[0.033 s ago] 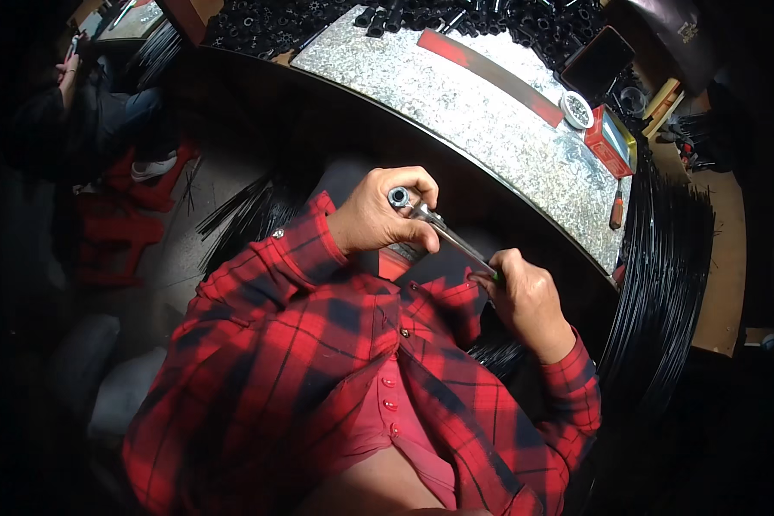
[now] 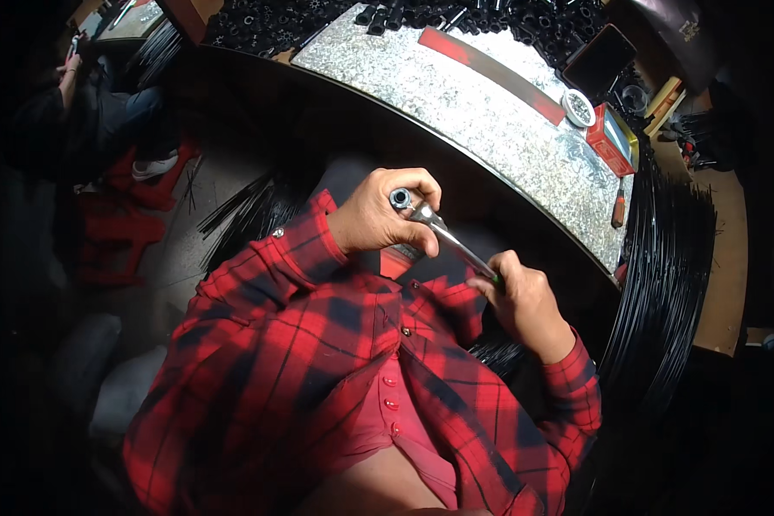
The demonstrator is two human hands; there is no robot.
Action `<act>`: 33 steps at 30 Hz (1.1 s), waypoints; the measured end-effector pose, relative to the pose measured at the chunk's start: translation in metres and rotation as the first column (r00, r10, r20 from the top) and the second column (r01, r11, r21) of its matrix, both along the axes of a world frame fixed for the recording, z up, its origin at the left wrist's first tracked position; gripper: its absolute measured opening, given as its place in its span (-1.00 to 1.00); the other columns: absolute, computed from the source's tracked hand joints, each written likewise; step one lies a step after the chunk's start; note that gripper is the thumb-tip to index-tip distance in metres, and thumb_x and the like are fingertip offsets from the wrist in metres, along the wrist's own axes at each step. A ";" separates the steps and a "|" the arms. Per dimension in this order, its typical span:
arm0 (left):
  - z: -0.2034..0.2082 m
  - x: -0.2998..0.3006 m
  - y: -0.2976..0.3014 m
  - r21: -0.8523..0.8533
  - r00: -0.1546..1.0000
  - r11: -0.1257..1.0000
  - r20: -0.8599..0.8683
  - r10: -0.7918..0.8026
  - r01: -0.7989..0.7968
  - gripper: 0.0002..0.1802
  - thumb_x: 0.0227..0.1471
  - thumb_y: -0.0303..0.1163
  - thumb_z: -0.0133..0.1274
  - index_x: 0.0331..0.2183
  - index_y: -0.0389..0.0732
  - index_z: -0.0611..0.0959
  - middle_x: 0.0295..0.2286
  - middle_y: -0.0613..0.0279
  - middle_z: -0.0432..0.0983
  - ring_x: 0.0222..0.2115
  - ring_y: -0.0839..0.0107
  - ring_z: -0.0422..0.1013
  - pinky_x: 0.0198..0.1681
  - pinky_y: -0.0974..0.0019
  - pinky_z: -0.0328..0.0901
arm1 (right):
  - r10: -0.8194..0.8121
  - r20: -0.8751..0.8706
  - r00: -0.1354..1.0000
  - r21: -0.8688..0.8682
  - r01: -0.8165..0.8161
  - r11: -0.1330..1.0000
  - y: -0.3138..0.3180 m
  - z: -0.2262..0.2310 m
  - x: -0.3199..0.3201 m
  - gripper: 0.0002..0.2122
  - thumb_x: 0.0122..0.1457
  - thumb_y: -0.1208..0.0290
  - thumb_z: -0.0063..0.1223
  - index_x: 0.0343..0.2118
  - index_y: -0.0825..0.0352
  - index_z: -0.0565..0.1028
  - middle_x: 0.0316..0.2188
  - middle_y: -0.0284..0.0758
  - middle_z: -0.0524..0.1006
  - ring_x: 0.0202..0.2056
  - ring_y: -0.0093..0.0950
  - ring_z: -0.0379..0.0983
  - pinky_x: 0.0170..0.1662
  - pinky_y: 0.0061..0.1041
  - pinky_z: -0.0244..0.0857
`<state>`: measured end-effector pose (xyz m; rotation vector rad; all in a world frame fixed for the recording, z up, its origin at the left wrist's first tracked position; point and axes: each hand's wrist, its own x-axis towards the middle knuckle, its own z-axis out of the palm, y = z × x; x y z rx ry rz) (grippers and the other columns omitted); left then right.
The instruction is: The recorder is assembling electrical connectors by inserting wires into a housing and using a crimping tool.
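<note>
In front of my chest, my left hand [image 2: 371, 215] curls its thumb and fingers around a small tubular piece [image 2: 400, 199], whose round, hollow end faces up. A slim, shiny metal tool [image 2: 457, 243] slants from that piece down to the right; its wider head lies between my left thumb and fingers. My right hand [image 2: 529, 299] is closed around the tool's other end, where a bit of green shows beside the thumb. Most of the grip is hidden in the palm, and the tool's exact kind cannot be made out.
A speckled bench [image 2: 387, 82] curves ahead, holding a red-and-grey strip [image 2: 490, 73], a white dish [image 2: 578, 108], a red box [image 2: 611, 146], a dark phone-like slab [image 2: 599, 60] and heaped black parts [image 2: 525, 21]. Thin black rods [image 2: 662, 267] hang right. Someone sits at far left [image 2: 133, 112].
The metal tool has tilted slightly, and its shaft catches more light. Both hands keep nearly the same place and hold.
</note>
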<state>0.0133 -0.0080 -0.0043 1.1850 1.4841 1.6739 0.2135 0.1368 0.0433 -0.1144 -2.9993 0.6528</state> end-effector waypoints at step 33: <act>0.004 -0.004 -0.011 0.014 0.971 0.972 -0.063 -0.231 0.233 -0.56 -0.53 -0.31 0.43 -0.55 -0.26 0.55 -0.70 0.35 0.43 -0.68 0.68 0.29 -0.64 0.53 0.15 | -0.091 -0.183 0.979 -0.110 0.071 0.991 -0.016 -0.016 0.013 -0.75 0.11 0.34 0.04 -0.31 0.40 0.30 -0.59 -0.32 0.43 -0.62 -0.55 0.38 -0.55 -0.62 0.23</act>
